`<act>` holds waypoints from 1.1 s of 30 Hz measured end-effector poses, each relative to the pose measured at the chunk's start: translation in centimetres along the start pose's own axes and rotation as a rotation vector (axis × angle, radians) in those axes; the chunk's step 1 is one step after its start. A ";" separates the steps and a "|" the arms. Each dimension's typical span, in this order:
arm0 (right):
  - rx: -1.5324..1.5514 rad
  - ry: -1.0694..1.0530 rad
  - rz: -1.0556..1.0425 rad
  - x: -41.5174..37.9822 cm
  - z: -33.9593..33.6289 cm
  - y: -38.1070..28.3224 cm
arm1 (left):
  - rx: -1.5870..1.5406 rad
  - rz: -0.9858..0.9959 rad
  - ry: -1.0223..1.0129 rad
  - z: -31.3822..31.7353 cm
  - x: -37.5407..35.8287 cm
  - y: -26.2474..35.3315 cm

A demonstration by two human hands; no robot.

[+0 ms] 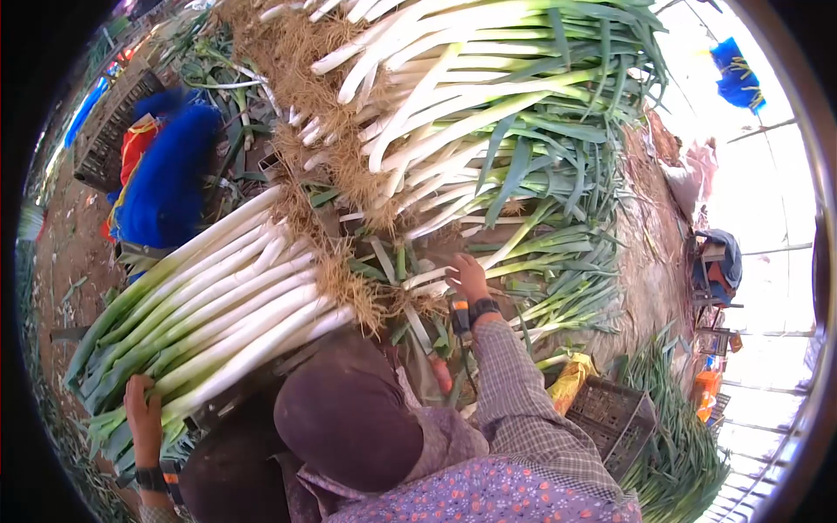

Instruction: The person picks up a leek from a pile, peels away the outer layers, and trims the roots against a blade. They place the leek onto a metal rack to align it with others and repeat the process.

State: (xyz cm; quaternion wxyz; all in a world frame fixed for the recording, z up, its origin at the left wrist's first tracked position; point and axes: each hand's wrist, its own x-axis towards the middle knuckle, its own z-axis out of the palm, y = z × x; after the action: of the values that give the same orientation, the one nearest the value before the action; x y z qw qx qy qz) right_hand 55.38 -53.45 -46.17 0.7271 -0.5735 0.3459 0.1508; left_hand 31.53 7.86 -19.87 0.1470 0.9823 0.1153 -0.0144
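Note:
My left hand (142, 417) is at the lower left, against the green leaf end of a bundle of leeks (235, 301), with thumb and fingers a little apart. The bundle lies slantwise over my legs, its roots toward the middle. Near the centre, my right hand (468, 277) has its fingers closed round a thin leek (501, 254) on the ground. Beyond it lies a large pile of leeks (488, 96), white stems and roots to the left, green leaves to the right. Both wrists wear dark bands.
A person in blue (166, 174), blurred, is at the upper left beside a dark crate (113, 131). Another crate (610, 418) with a yellow bag (571, 382) stands at the lower right, near more green leaves (676, 436). A chair with dark cloth (717, 266) is at the right.

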 end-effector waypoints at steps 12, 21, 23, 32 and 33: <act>-0.126 0.336 -0.131 15.4 7.9 1.0 | -0.070 -0.164 -0.087 -0.5 -0.4 -0.6; -0.422 0.461 -0.291 2.4 0.9 7.8 | -0.022 -0.088 -0.003 0.3 -0.4 -0.8; -0.415 0.370 -0.221 -3.2 0.1 7.4 | 0.003 -0.060 -0.024 0.0 -0.3 -0.6; -0.228 -0.250 -0.316 -11.7 -6.8 -14.2 | 0.005 0.047 0.041 0.2 -0.4 -0.9; -0.084 -0.161 -0.224 -12.8 -6.9 -13.8 | -0.003 0.062 0.054 0.3 -0.3 -0.9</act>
State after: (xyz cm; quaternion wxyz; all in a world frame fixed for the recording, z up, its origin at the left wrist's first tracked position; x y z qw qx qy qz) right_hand 52.50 -61.77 -28.16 0.7400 -0.6247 0.2136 0.1284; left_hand 31.00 8.57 -20.41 0.1459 0.9852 0.0889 0.0166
